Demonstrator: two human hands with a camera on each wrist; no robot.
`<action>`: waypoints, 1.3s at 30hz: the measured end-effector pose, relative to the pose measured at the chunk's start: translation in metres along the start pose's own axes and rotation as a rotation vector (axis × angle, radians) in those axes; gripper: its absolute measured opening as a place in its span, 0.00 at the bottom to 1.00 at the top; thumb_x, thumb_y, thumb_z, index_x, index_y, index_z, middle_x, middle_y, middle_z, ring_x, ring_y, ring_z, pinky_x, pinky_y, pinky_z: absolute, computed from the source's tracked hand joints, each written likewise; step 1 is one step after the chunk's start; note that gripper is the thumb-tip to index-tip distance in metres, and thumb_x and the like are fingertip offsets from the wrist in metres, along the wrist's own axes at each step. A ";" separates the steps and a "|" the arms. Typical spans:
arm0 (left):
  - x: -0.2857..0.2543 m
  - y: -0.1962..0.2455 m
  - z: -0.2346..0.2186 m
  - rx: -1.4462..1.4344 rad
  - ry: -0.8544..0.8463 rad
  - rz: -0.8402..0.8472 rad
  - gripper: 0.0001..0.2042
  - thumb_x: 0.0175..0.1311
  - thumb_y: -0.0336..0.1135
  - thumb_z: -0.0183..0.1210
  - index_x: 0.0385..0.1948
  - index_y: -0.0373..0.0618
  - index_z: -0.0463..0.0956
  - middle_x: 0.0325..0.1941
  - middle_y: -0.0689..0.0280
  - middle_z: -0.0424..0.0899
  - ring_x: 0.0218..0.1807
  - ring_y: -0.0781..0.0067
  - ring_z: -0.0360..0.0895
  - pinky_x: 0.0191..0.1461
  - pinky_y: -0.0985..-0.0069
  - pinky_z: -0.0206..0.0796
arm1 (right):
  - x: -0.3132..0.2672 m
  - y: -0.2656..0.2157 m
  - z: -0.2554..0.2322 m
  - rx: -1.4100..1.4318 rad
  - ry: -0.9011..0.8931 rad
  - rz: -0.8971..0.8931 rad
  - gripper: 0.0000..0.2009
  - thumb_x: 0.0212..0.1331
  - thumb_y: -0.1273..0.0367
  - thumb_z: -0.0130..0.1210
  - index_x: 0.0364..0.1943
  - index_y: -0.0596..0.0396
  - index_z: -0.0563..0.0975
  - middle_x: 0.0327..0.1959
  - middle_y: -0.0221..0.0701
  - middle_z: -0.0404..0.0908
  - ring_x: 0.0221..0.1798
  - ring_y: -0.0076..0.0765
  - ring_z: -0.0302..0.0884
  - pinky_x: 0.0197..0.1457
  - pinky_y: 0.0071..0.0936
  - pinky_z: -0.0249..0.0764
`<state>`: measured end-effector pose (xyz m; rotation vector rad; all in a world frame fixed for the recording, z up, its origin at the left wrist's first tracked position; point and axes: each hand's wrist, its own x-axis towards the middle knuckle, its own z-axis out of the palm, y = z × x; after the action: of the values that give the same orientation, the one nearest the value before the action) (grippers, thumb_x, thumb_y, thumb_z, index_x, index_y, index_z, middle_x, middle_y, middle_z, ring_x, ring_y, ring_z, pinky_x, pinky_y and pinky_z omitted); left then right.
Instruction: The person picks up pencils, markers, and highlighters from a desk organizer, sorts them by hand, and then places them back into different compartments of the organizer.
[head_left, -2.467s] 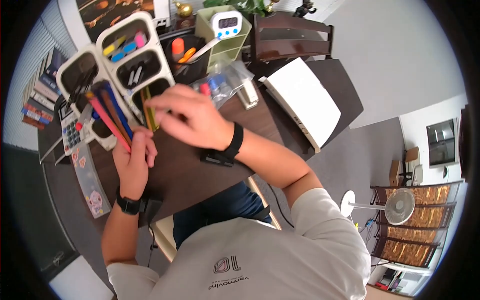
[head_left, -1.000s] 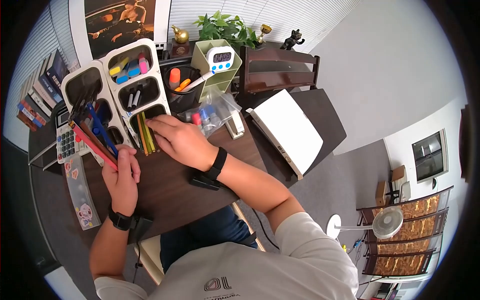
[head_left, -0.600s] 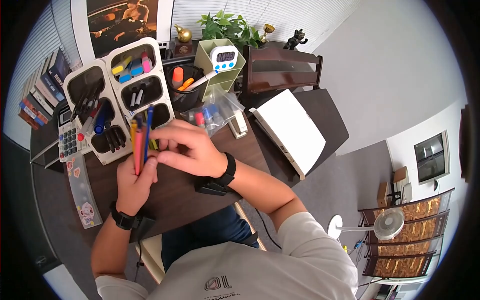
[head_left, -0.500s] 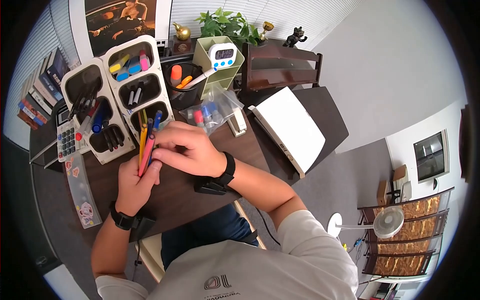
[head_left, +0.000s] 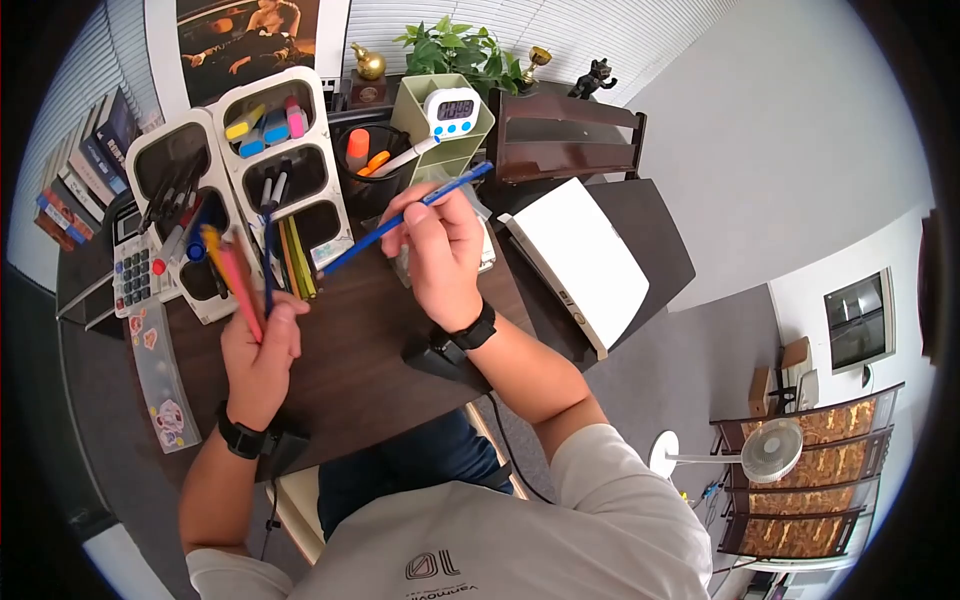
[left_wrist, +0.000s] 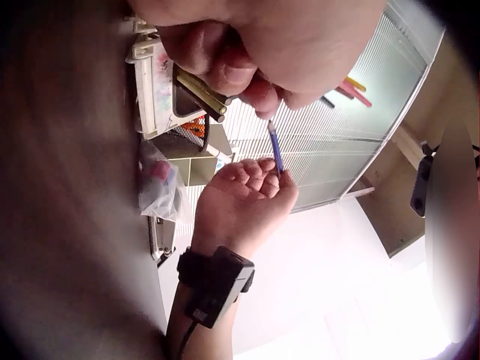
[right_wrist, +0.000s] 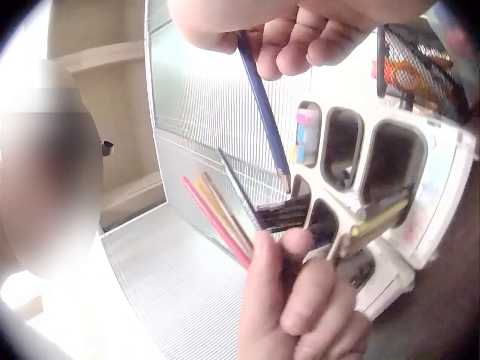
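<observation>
In the head view my left hand (head_left: 258, 365) grips a small bundle of coloured pencils (head_left: 240, 285), pink, yellowish and dark ones, tips up, in front of the pen organizer (right_wrist: 454, 161). To its right, my right hand (head_left: 445, 260) pinches a blue pencil (head_left: 370, 240) between thumb and fingers. That pencil slants, its sharpened tip pointing down-left towards the organizer's front compartment. Several yellow and green pencils (head_left: 300, 262) lean in that compartment. The right wrist view shows the pencil's bare wooden tip above the left hand's bundle.
Highlighters (head_left: 268, 132) and dark pens (head_left: 175, 195) fill other compartments. Behind are a black mesh cup (head_left: 362, 205) and a green holder with a white timer (head_left: 452, 112). A calculator (head_left: 135, 275) and a stickered clear ruler-like strip (head_left: 160, 385) lie left; a white box (head_left: 580, 265) lies right.
My right hand has drawn the blue pencil out of the left hand's bundle and moved right and up with it. The left hand, with the other pencils, has tilted leftward.
</observation>
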<state>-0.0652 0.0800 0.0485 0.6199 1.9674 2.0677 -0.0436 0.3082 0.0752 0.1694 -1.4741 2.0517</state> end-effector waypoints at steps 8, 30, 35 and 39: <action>0.007 -0.010 -0.002 -0.136 0.238 0.079 0.15 0.84 0.42 0.45 0.39 0.41 0.72 0.17 0.74 0.65 0.18 0.86 0.56 0.21 0.84 0.46 | 0.001 0.016 0.009 -0.767 -0.365 -0.453 0.11 0.59 0.76 0.64 0.46 0.56 0.83 0.43 0.35 0.85 0.39 0.41 0.84 0.41 0.33 0.80; 0.002 0.006 -0.001 -0.042 -0.002 -0.093 0.14 0.80 0.38 0.51 0.38 0.38 0.79 0.19 0.72 0.72 0.19 0.87 0.65 0.23 0.84 0.55 | -0.006 0.004 0.010 -0.822 -0.470 -0.275 0.18 0.62 0.75 0.60 0.57 0.56 0.81 0.47 0.36 0.82 0.36 0.38 0.82 0.38 0.32 0.78; 0.003 0.004 0.000 0.160 -0.264 -0.033 0.10 0.75 0.34 0.57 0.42 0.36 0.81 0.20 0.70 0.78 0.22 0.83 0.74 0.28 0.80 0.65 | -0.010 0.010 0.003 -0.494 -0.663 -0.170 0.08 0.63 0.74 0.66 0.45 0.58 0.83 0.33 0.29 0.81 0.30 0.22 0.76 0.34 0.23 0.71; -0.001 0.003 0.000 0.056 -0.213 -0.106 0.12 0.77 0.37 0.55 0.41 0.37 0.81 0.20 0.70 0.76 0.21 0.84 0.72 0.27 0.82 0.62 | -0.014 -0.007 0.008 -0.185 -0.147 0.044 0.06 0.73 0.71 0.55 0.43 0.61 0.79 0.33 0.30 0.83 0.29 0.20 0.78 0.34 0.20 0.75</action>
<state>-0.0641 0.0789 0.0508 0.6987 1.8988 1.8099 -0.0299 0.2964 0.0783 0.2182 -1.7628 1.9590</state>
